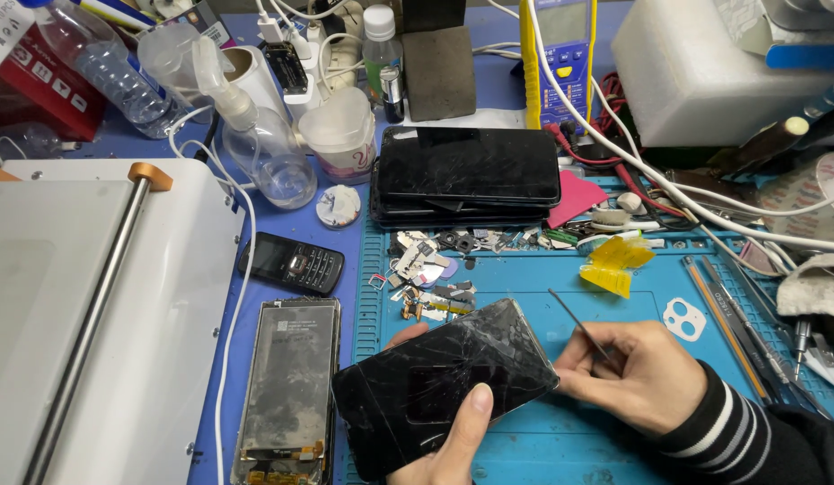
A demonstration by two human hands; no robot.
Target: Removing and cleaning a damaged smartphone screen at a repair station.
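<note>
Hands first: my left hand [453, 440] grips a cracked phone [444, 382] low over the blue mat [614, 431]; my right hand [628, 373] pinches a thin probe [574, 319] beside its edge. Opened phone [288, 391] lies left on the worktop [345, 224], phone stack [466, 175] behind.

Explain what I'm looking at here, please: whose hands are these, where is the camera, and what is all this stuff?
No machine here: a person's two bare hands, filmed from a camera on their head, looking down at a blue work mat. The left hand holds a black phone with a cracked screen. The right hand pinches a thin metal tool beside the phone's edge. Around them lie an opened phone body, a small keypad phone, a stack of dark phones, tiny loose parts, a spray bottle and screwdrivers.
</note>
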